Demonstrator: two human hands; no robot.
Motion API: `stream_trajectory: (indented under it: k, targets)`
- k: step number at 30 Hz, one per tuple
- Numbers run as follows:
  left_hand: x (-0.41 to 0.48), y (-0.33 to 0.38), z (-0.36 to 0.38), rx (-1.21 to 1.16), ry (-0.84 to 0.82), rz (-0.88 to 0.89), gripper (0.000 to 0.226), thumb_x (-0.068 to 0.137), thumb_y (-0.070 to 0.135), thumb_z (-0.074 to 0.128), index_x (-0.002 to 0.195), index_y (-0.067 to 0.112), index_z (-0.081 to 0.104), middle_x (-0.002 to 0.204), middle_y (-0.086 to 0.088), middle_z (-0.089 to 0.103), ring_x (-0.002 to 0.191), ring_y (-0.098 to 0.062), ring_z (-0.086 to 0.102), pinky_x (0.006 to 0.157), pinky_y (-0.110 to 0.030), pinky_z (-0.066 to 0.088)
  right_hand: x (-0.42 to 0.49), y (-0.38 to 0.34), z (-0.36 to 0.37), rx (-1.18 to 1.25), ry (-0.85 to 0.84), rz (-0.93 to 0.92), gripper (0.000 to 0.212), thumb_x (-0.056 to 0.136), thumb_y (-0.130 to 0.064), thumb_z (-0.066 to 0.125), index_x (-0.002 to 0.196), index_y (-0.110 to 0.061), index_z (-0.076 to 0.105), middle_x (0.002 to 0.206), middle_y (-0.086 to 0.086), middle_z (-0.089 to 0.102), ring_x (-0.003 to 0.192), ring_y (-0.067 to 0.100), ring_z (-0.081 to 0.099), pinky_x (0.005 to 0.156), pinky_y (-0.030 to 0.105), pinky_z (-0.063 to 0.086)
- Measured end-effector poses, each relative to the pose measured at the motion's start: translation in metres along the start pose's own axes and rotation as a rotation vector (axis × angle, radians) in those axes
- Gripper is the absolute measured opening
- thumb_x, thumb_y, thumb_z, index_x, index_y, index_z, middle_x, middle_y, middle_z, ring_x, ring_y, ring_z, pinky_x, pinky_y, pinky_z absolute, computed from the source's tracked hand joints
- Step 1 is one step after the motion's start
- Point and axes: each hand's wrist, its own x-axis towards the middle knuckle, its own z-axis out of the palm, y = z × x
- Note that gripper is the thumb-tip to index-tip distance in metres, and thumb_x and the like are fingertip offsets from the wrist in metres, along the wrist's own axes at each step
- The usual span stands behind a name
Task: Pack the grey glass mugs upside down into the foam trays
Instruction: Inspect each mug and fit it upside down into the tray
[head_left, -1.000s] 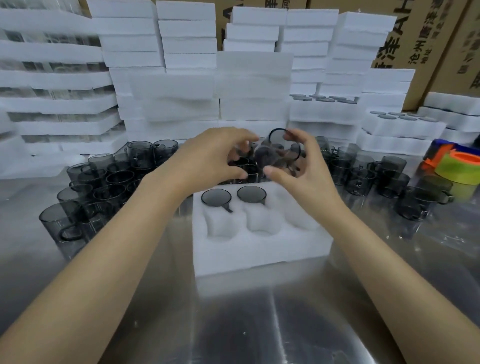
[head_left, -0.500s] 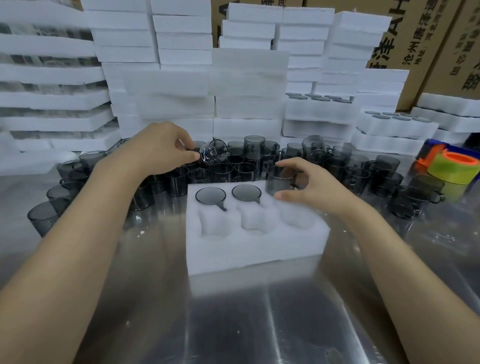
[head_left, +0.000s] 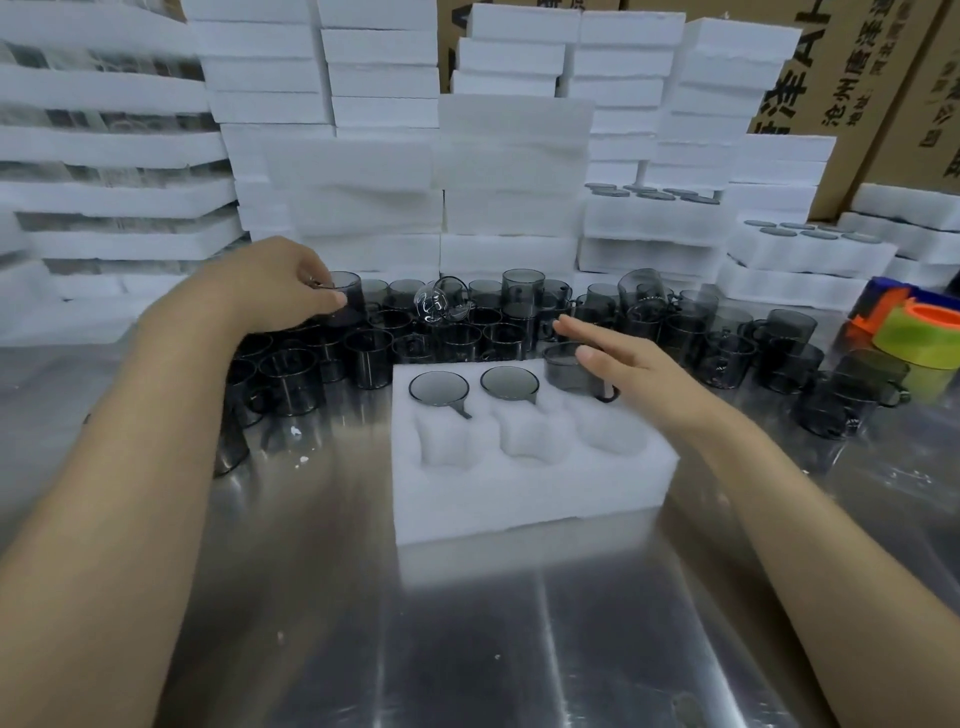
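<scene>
Third mug (head_left: 569, 371) sits base-up in the back-row pocket right under the right hand (head_left: 631, 374), handle toward the wrist. It stands proud of the foam, so my read is that it's not fully seated. The right hand is flat with fingers straight and grips nothing. Thumb tip is at the mug's base edge; can't tell if it actually touches. A flat hand makes sense if the next move is to press the mug home evenly instead of tipping it.

Left of that hand, same row: two seated mugs (head_left: 439, 388), with only round bases and handle stubs showing, flush with the foam. Upside down buries the thin rim in foam and leaves the thick base up, presumably for protection. Nearer the person than the right hand are three empty pockets (head_left: 530, 434) of the foam tray (head_left: 519, 499), so it's roughly half filled.

Left hand (head_left: 270, 283) is out over the loose mugs (head_left: 467, 340) beyond the tray, with fingers and thumb curled round the rim of an upright mug (head_left: 349, 306). Looks like the next piece is being picked while the other hand seats this one. It'll need flipping before it goes in.

Just right of the left hand, on top of the pile, a clearer-looking glass (head_left: 441, 306) lies on its side, likely not for this tray. Beyond both hands are stacked foam trays (head_left: 514, 171). Far right of the right hand are packed trays (head_left: 810, 247) and tape rolls (head_left: 919, 335). Everything sits on a metal table (head_left: 467, 623).
</scene>
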Motion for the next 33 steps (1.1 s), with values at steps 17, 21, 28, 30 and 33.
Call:
stream_trajectory:
  k: [17,21,28,30,33]
  targets:
    - [0.034,-0.018,0.07,0.046,0.179,0.119,0.043,0.089,0.007,0.052,0.131,0.014,0.052,0.14,-0.011,0.046,0.119,-0.035,0.05,0.097,-0.048,0.045,-0.004,0.001,-0.002,-0.066,0.443,-0.06,0.025,0.099,-0.019,0.052,0.12,-0.017,0.066,0.117,-0.006,0.067,0.11,0.005,0.061,0.095,0.017,0.043]
    - [0.039,-0.022,0.077,0.069,0.187,0.114,0.052,0.092,0.009,0.05,0.142,0.016,0.04,0.145,-0.007,0.033,0.113,-0.037,0.052,0.094,-0.047,0.045,-0.006,-0.008,-0.003,-0.132,0.55,-0.155,0.023,0.1,-0.013,0.048,0.109,-0.02,0.068,0.101,-0.005,0.07,0.098,0.006,0.065,0.087,0.018,0.048]
    - [0.05,-0.029,0.087,0.042,0.182,0.109,0.029,0.093,0.002,0.05,0.12,0.002,0.059,0.143,-0.01,0.033,0.106,-0.035,0.055,0.098,-0.044,0.044,-0.008,-0.013,0.005,-0.403,0.439,-0.222,0.023,0.097,-0.02,0.052,0.111,-0.02,0.071,0.096,-0.01,0.071,0.09,0.014,0.066,0.081,0.042,0.054]
    - [0.052,-0.029,0.089,0.026,0.217,0.105,0.031,0.093,-0.002,0.048,0.123,-0.003,0.057,0.135,-0.015,0.034,0.102,-0.035,0.055,0.101,-0.04,0.043,-0.008,-0.012,0.005,-0.466,0.411,-0.221,0.024,0.096,-0.023,0.051,0.111,-0.023,0.07,0.099,-0.011,0.071,0.088,0.014,0.066,0.081,0.044,0.053]
    - [0.051,-0.023,0.087,0.011,0.235,0.13,0.034,0.094,-0.001,0.051,0.128,-0.006,0.053,0.133,-0.018,0.034,0.103,-0.034,0.054,0.104,-0.032,0.039,-0.01,-0.013,0.004,-0.517,0.419,-0.232,0.024,0.096,-0.024,0.052,0.11,-0.024,0.071,0.099,-0.011,0.071,0.087,0.013,0.066,0.08,0.044,0.053]
